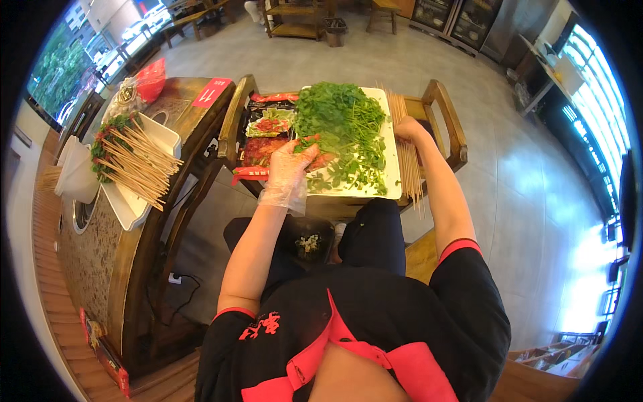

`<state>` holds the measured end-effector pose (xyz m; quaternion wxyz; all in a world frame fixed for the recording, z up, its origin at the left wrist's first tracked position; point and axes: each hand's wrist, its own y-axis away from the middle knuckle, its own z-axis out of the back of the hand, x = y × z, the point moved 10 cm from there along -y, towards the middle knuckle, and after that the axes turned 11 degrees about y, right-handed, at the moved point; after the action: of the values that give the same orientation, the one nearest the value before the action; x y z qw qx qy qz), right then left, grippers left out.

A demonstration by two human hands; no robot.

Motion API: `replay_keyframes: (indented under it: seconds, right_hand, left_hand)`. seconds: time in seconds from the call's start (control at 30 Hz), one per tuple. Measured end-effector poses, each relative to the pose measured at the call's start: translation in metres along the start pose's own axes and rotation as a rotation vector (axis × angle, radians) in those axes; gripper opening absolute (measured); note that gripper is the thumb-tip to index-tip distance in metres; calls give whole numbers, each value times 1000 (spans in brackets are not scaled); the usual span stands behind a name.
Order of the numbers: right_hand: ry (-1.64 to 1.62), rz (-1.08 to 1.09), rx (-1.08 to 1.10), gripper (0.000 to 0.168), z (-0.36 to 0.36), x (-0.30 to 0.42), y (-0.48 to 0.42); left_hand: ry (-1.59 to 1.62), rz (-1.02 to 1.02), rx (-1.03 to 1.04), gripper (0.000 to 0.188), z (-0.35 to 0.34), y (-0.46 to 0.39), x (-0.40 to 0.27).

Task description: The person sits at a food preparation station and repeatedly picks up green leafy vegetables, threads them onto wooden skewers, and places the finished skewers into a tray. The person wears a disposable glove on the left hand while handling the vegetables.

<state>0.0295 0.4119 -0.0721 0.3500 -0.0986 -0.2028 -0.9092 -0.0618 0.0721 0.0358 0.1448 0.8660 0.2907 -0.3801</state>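
Note:
My left hand, in a clear plastic glove, pinches a thin reddish slice of food with a bit of green leaf on it. It hovers over the front left part of a white tray. A large heap of cilantro covers most of that tray. Left of it, an open red-and-black package holds red, sauced slices. At the tray's right side lies a bundle of bamboo skewers. My bare right hand touches the bundle with curled fingers; its fingertips are hidden.
The tray and package rest on a wooden stand with raised side handles. At left, a table bears a white tray of loaded skewers, a white tub and a plastic bag. A dark bin sits between my legs.

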Motion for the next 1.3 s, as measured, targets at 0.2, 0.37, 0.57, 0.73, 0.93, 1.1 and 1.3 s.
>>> replay_keyframes:
  seconds: [0.2,0.37,0.57,0.73,0.93,1.1,1.3]
  right_hand:
    - [71,32,-427,25,69,-5,34]
    - [-235,426,-481,11,130,94,156]
    - [-179,676,-172,33,119,162,239]
    - [35,987,-112,35,101,189,258]
    - [73,1083,-194,26,83,238,263]
    - [-5,1048,-157,22,58,255,263]
    - [-66,1087,-382,18,99,236,267]
  left_hand:
    - [-46,-44,-73,30,12,3,-11]
    - [184,-88,-106,34,36,-5,-22]
    - [127,-180,-309,31,67,2,-65]
    - [244,-346,-495,24,83,10,-80]
    - [233,-244,-300,26,62,-9,-45]
    - [155,-189,-155,27,19,0,-23]
    - [-74,-220,-22,25,1,15,-27]
